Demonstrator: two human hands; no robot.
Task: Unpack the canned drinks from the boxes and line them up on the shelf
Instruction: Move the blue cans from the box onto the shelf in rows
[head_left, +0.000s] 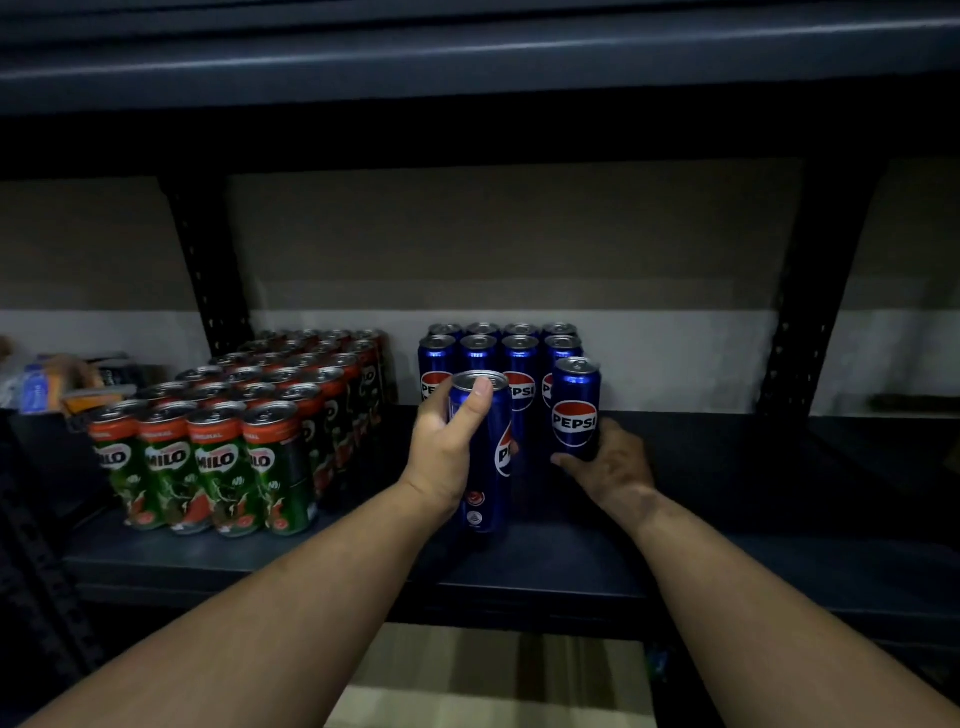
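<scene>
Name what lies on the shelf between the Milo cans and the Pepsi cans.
Nothing: in the head view, only a bare strip of dark shelf separates the Milo cans from the Pepsi cans.

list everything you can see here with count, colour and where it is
Pepsi cans on shelf: eight tops visible in two rows of four, blue, mid shelf toward the back
Pepsi can in left hand: one, blue, in front of the block
Pepsi can in right hand: one, blue, at the block's right front
Milo cans: four across the front row, several rows deep, green with red tops, left part of shelf
shelf: one, dark, with dark perforated uprights
clutter: mixed colours, far left, too blurred to tell
left hand: grips its can
right hand: holds its can low
</scene>
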